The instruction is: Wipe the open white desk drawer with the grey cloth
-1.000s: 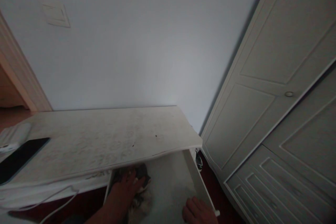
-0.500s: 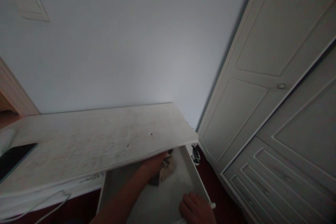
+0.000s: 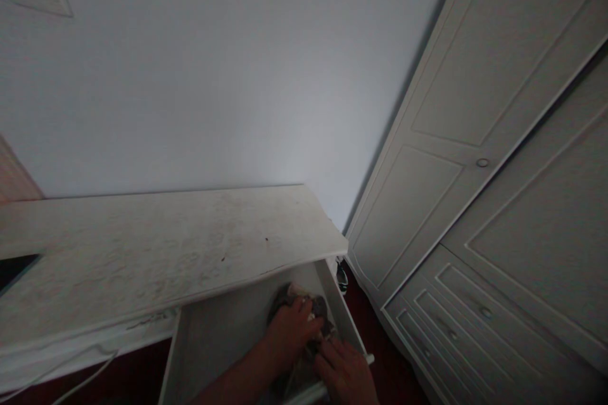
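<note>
A crumpled, patterned cloth (image 3: pixel 284 296) in grey, brown and pinkish tones lies bunched inside the pulled-out white drawer (image 3: pixel 213 329). My left hand (image 3: pixel 294 329) reaches in from the lower left, its curled fingers gripping the top of the cloth. Close beside it, my right hand (image 3: pixel 344 370) has its bent fingers on the cloth's right edge, near the drawer's front right corner. Both hands cover part of the cloth, and some fingertips are hidden in its folds.
The white desk top (image 3: pixel 190 234) above the drawer is stained and scuffed, with small dark specks. A dark flat device (image 3: pixel 16 271) lies at its left. A white cable (image 3: pixel 90 380) hangs below. A shoe (image 3: pixel 342 277) sits on the red floor beside the white wardrobe (image 3: pixel 408 202).
My left hand has drawn the cloth forward from the back of the drawer. My right hand has shifted from the drawer's front onto the cloth. The view has turned slightly right.
</note>
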Tool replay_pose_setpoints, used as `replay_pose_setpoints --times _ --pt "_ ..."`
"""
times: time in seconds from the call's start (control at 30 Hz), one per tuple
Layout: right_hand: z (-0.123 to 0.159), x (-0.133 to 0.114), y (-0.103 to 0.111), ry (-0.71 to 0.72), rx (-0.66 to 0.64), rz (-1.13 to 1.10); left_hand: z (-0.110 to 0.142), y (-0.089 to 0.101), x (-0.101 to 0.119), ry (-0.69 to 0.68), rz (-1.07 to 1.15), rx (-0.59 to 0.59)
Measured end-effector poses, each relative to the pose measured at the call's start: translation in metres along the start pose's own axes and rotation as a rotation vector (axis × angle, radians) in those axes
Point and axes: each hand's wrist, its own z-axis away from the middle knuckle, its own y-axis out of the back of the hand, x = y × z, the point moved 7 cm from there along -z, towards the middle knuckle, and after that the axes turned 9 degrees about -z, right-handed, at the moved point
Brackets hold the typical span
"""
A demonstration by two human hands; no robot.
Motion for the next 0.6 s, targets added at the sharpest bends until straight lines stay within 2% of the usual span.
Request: replay_pose_setpoints --times 0.07,0.13,0.23,0.3,0.37,0.43,0.5,0.6 --pt "0.000 0.000 0.000 0.006 0.001 0.005 0.017 -0.008 0.003 0.008 0.033 -0.041" --pt "0.000 0.000 0.000 0.009 0.001 0.010 0.037 -0.021 -0.003 0.069 0.047 -0.092" --pt "0.001 0.001 0.000 0.007 -0.004 0.002 0.072 -0.038 -0.027 0.187 0.032 -0.177" --pt "0.001 0.000 0.001 0.007 -0.012 -0.005 0.096 -0.041 -0.049 0.271 0.001 -0.248" --pt "0.001 0.000 0.001 0.004 -0.030 0.001 0.117 -0.035 -0.075 0.363 -0.044 -0.307" --pt "0.000 0.000 0.001 0.001 -0.047 0.007 0.131 -0.019 -0.099 0.438 -0.090 -0.316" --pt "0.000 0.000 0.001 0.003 -0.049 0.008 0.132 -0.002 -0.116 0.473 -0.121 -0.275" --pt "0.001 0.001 0.001 -0.001 -0.020 0.020 0.116 0.012 -0.128 0.467 -0.131 -0.190"
